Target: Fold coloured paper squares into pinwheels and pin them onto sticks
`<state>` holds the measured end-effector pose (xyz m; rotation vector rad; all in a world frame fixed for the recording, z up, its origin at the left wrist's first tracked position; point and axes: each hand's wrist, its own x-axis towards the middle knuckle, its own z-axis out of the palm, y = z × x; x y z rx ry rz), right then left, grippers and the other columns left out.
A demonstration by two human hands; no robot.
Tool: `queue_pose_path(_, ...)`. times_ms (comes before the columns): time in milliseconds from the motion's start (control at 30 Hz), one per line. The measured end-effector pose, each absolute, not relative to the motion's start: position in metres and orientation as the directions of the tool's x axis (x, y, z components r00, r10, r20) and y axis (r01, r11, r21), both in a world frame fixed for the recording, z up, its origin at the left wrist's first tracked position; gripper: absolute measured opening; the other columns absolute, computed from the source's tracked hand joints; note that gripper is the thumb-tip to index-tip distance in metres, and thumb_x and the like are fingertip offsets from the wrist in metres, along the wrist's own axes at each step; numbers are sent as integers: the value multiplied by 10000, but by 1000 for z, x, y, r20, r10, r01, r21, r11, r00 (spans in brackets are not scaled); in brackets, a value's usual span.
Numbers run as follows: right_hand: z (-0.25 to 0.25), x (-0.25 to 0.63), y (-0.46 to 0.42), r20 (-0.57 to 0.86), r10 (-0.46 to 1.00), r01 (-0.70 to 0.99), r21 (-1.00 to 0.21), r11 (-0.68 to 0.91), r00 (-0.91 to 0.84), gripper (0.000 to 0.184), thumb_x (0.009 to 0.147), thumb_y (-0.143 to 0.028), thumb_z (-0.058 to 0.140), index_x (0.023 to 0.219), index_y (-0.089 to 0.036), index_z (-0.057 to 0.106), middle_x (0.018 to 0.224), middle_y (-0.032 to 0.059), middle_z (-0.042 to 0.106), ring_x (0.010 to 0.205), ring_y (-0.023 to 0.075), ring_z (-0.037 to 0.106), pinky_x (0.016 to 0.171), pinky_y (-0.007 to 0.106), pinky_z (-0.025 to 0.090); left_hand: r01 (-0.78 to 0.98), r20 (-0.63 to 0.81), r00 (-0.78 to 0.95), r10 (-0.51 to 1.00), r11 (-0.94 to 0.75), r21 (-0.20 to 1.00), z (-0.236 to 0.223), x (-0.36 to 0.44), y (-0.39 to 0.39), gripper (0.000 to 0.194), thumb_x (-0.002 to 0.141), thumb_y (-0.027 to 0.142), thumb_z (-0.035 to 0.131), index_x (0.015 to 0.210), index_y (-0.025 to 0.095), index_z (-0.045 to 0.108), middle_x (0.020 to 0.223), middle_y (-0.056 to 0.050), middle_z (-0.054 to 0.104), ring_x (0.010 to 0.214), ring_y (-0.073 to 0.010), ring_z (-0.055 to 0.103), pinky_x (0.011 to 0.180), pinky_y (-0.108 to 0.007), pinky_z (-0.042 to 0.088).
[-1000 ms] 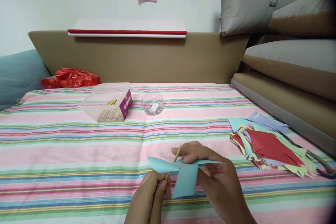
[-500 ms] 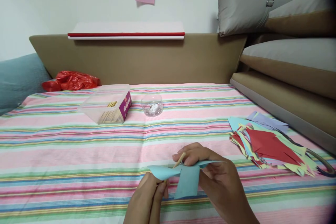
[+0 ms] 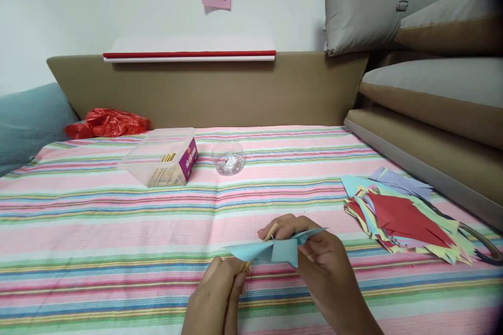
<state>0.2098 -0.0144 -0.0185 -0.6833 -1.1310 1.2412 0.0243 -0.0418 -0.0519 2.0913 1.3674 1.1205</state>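
Note:
A light-blue paper pinwheel [image 3: 285, 251] is between my two hands, its blades spread left and right and one squarish blade facing me. A thin wooden stick [image 3: 271, 232] runs slantwise behind it, its tip showing above the paper. A small shiny pin seems to stand by that tip. My left hand [image 3: 220, 285] is closed around the lower part of the stick, under the left blade. With fingers curled behind and the thumb in front, my right hand [image 3: 318, 256] grips the pinwheel on its right side; some fingertips are hidden by the paper.
A clear plastic box [image 3: 157, 159] of wooden sticks and a round clear bowl [image 3: 228, 159] with small metal bits stand on the striped cloth [image 3: 129, 235]. To the right, cut colored paper [image 3: 404, 220] lies partly over scissors [image 3: 481, 243]. A red plastic bag [image 3: 112, 123] sits back left.
The pinwheel has tilted, so its front blade looks shorter and its right blade points higher. More of the stick shows near my left hand. Both hands keep their hold.

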Motion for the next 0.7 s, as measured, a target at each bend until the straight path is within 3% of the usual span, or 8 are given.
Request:
queue_pose_path(133, -22, 205, -13, 195, 980, -393, -904, 168, -28, 17, 887, -285, 747, 884, -282, 731, 935, 20, 758, 919, 203, 702, 793, 320, 575, 595, 471, 246, 847, -516, 616, -63, 18, -39, 213, 973, 145, 489, 1080, 302, 586, 805, -11, 656, 684, -191, 628, 584, -265, 518)
queue_pose_path(333, -28, 202, -10, 71, 997, -423, -903, 73, 20, 205, 797, -390, 836, 857, -242, 707, 811, 3, 674, 785, 165, 626, 719, 280, 521, 626, 497, 244, 833, -527, 575, -64, 19, -40, 270, 979, 126, 468, 1136, 321, 569, 805, -2, 655, 692, -206, 580, 587, -289, 454)
queue_pose_path(500, -32, 200, -8, 10, 1000, -517, -856, 19, 20, 351, 759, -392, 871, 1015, -266, 667, 796, -22, 674, 741, 152, 627, 669, 267, 515, 661, 510, 268, 817, -541, 520, -66, 17, -37, 301, 988, 105, 437, 1172, 311, 555, 782, 0, 640, 686, -206, 555, 583, -286, 433)
queue_pose_path(600, -29, 199, -12, 94, 995, -526, -847, 70, -18, 370, 766, -383, 869, 1068, -306, 669, 820, -22, 718, 799, 181, 679, 686, 289, 537, 673, 581, 330, 744, -617, 408, -64, 8, -35, 357, 949, 47, 449, 1185, 290, 562, 850, -12, 690, 679, -196, 555, 583, -275, 443)
queue_pose_path(700, -23, 199, -19, 232, 966, -498, -854, 148, -110, 288, 767, -420, 865, 997, -320, 723, 780, 12, 778, 903, 239, 710, 715, 331, 561, 678, 655, 375, 656, -676, 289, -64, -3, -35, 360, 897, 30, 497, 1164, 255, 586, 929, -30, 733, 690, -198, 549, 611, -281, 454)
